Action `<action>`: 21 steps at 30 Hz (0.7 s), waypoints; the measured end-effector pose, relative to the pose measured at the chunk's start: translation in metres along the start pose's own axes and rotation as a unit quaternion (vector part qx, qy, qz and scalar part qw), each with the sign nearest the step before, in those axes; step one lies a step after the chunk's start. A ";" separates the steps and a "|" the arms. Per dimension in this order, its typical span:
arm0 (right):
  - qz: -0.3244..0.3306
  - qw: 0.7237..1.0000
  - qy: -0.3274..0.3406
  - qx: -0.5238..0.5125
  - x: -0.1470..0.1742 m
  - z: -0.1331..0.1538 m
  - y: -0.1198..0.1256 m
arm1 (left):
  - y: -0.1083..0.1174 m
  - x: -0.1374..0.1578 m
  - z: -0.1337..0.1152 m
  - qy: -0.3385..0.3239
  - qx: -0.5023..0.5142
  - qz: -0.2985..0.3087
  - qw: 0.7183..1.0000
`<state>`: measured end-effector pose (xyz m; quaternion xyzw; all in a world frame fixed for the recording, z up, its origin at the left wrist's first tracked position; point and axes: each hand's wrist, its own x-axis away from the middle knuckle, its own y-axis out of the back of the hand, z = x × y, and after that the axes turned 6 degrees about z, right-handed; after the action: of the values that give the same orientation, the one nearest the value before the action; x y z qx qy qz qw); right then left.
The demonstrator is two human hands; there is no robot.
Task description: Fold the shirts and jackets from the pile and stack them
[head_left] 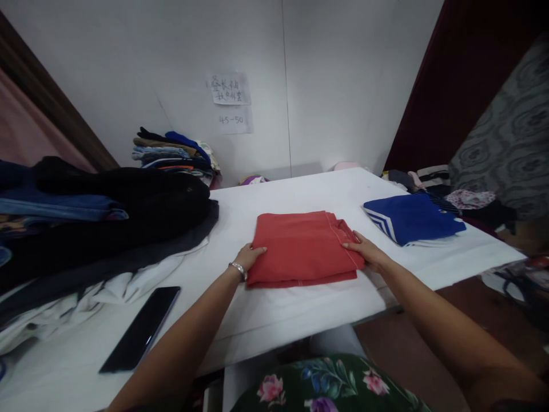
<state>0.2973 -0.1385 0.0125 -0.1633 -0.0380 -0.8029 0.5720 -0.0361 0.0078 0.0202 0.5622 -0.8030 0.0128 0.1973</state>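
Observation:
A red folded garment lies flat on the white-covered table, its stitched edge toward the right. My left hand grips its left side, thumb on top and the other fingers hidden beneath. On the opposite side, my right hand holds the right edge the same way, with the thumb over the cloth. To the right of the red garment rests a blue folded garment with white stripes, apart from both hands.
A heap of dark clothes covers the table's left side, near a black phone. Behind it stands a stack of folded clothes. More clothes lie beyond the right edge. Paper notes hang on the wall.

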 end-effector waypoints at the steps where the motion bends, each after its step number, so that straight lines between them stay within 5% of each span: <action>1: -0.007 1.000 0.008 -0.005 0.002 0.000 -0.004 | 0.003 -0.001 -0.005 -0.004 0.000 0.004 1.000; 6: 0.045 0.993 0.089 -0.067 0.038 -0.019 -0.055 | 0.047 -0.026 -0.049 -0.099 -0.150 -0.033 0.983; 12: 0.236 0.964 -0.040 -0.119 0.098 -0.063 -0.126 | 0.103 -0.082 -0.071 -0.082 -0.279 -0.080 0.953; 16: 0.280 0.958 -0.011 0.063 0.085 -0.052 -0.110 | 0.109 -0.096 -0.046 -0.060 -0.324 -0.106 0.938; 21: 0.122 0.946 0.180 0.240 -0.002 -0.002 -0.072 | 0.103 -0.071 -0.012 -0.107 -0.387 -0.162 0.901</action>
<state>0.2301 -0.1121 0.0191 0.1230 -0.1057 -0.7100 0.6853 -0.1059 0.1118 0.0282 0.5621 -0.6585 -0.3912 0.3119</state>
